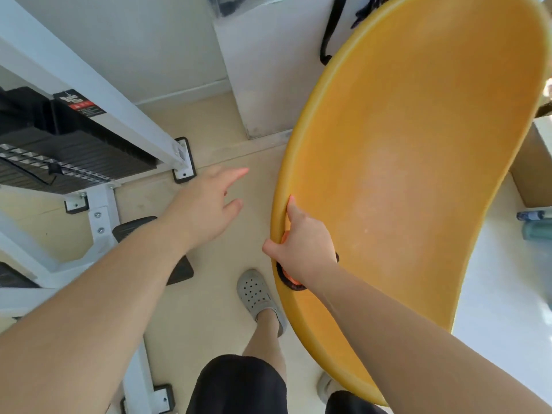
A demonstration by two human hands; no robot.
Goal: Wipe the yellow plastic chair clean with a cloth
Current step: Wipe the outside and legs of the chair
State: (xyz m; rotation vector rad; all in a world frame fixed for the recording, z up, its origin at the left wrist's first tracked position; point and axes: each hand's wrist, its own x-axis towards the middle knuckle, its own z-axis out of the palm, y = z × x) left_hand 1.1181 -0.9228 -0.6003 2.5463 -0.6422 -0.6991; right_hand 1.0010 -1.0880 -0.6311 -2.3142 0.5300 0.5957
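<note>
The yellow plastic chair (418, 162) fills the right half of the view, its smooth seat shell facing me. My right hand (304, 246) grips the shell's left rim, thumb outside and fingers inside, pressing an orange cloth with a dark edge (294, 283) against the rim; most of the cloth is hidden under the hand. My left hand (209, 204) hovers over the floor left of the chair, fingers spread, holding nothing and apart from the chair.
A white metal weight machine (98, 121) with a black weight stack (68, 153) stands at the left. A white pillar (260, 70) rises behind the chair. My foot in a grey clog (257, 294) stands below the hands. Bottles (534, 225) lie at the right edge.
</note>
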